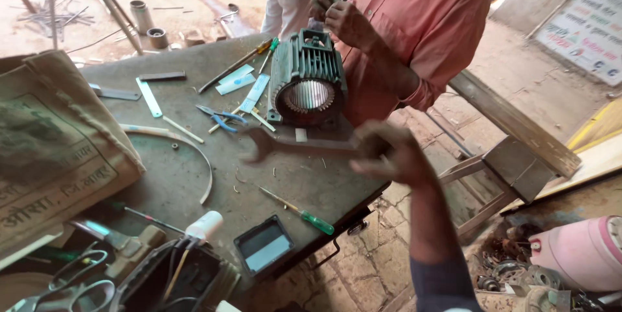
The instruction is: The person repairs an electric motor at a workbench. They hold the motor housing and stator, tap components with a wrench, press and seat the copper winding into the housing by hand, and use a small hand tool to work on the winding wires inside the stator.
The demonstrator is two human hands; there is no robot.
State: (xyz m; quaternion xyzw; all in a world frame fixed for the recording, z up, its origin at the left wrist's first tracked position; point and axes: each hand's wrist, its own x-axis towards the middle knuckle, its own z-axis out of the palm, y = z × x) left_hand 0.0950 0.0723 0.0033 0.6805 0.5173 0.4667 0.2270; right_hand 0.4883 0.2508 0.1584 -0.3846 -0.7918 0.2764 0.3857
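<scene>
your right hand (395,153) clamped round a big open-end wrench (291,145) | held over the table (194,176) | green motor housing (306,79) just behind | can't see your left

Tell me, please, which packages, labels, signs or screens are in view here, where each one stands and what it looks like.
Sack: left edge of the workbench, bulky tan cloth with faded dark print.
Signboard: upper right, against the wall, tilted white rectangle with red and blue lettering.
Small tray-like panel: front edge of the bench, black rectangular frame with pale inside; whether it is a screen cannot be told.
</scene>
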